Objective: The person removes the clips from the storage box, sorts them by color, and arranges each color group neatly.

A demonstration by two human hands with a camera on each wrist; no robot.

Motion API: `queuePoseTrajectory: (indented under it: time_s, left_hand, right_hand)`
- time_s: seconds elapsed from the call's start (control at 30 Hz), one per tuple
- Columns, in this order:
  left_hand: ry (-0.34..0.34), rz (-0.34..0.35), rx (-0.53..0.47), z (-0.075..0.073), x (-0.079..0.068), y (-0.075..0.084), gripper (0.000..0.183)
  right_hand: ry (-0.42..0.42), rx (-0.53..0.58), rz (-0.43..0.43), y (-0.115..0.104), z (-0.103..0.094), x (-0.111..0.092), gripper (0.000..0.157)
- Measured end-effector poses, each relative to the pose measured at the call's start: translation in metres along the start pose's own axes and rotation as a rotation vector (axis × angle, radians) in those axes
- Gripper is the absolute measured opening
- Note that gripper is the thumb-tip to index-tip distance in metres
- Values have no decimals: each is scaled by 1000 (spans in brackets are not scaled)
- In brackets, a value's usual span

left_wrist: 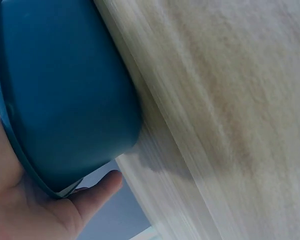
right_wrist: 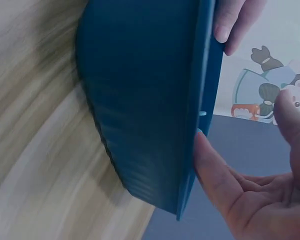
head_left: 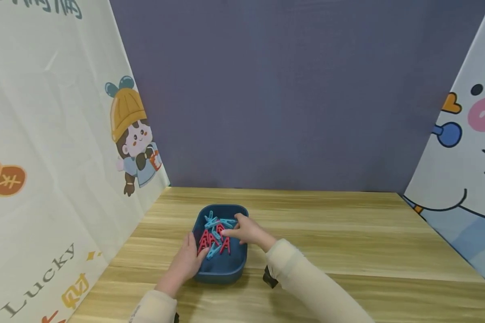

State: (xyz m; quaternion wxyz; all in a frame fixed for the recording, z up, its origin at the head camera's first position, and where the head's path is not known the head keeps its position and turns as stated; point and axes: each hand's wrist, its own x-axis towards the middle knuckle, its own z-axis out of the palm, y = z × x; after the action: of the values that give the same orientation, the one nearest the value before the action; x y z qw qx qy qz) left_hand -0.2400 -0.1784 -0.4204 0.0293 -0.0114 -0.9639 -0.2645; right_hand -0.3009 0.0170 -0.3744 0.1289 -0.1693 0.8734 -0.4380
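Observation:
A dark blue plastic bin [head_left: 239, 264] sits on the wooden table, holding several red clothespins [head_left: 225, 245] and light blue clothespins [head_left: 213, 251] in a loose pile. My left hand [head_left: 187, 261] grips the bin's left rim, thumb over the inside and fingers along the outer wall. Over the right rim is my right hand [head_left: 248, 231], thumb and fingers spread apart above the pile. In the right wrist view, a finger [right_wrist: 215, 172] of that hand is at the rim and the thumb stands clear of it. The bin's wall hides the clothespins from the left wrist view.
The wooden table [head_left: 327, 233] stretches right of the bin to a cartoon-printed panel [head_left: 465, 170]. A plain dark backdrop [head_left: 266, 98] rises behind. On the left stands a white printed sheet [head_left: 64, 134]. A small black object [head_left: 270, 277] shows under the right sleeve.

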Motion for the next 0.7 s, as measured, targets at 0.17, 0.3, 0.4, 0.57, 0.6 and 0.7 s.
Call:
queuePoseTrajectory:
  time_s: [0.17,0.3,0.4,0.57,0.6,0.7]
  left_hand:
    - [23,2,23,2,0,0,69]
    - [43,15,48,3,1,-1,66]
    - [54,22,63,4,1,-1,65]
    - [58,14,67,5,2,-1,66]
    - [59,11,65,5,2,-1,66]
    - [63,13,63,5,2,-1,66]
  right_hand:
    - [-16,8,49,-1,8,5,75]
    - [-26,37,89,-1,13,8,69]
    - [-36,54,115,0,17,11,64]
    - [-48,33,135,-1,20,14,49]
    - [-50,26,139,-1,21,14,44]
    - [-53,11,153,-2,24,16,28]
